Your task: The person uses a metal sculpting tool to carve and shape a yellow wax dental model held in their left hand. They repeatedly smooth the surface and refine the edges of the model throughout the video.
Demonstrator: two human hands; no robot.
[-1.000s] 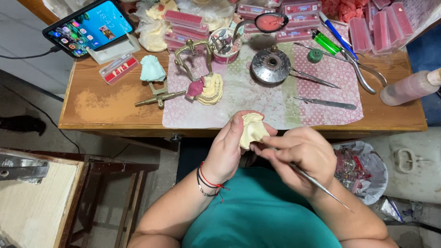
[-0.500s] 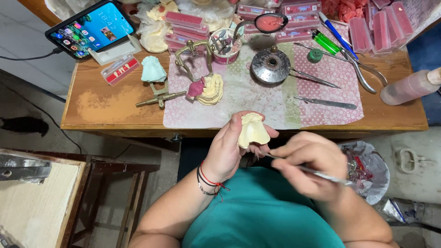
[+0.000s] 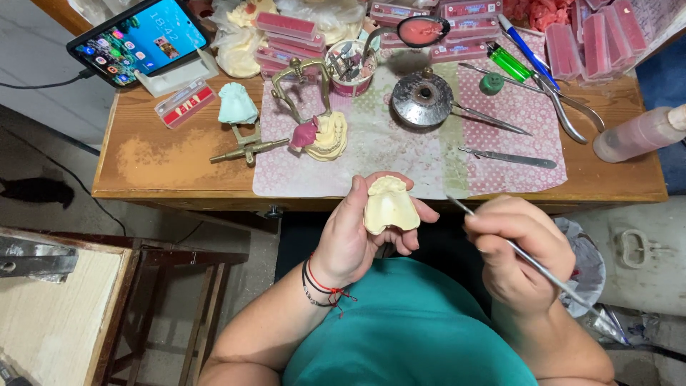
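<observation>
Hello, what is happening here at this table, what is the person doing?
A person sits at a wooden workbench and works on a dental plaster cast. The left hand holds the pale yellow cast up in front of the body. The right hand grips a thin metal instrument, whose tip points toward the cast without touching it. On the bench lie a brass articulator with another cast, a small round burner, tweezers and pink boxes. A phone stands at the far left.
</observation>
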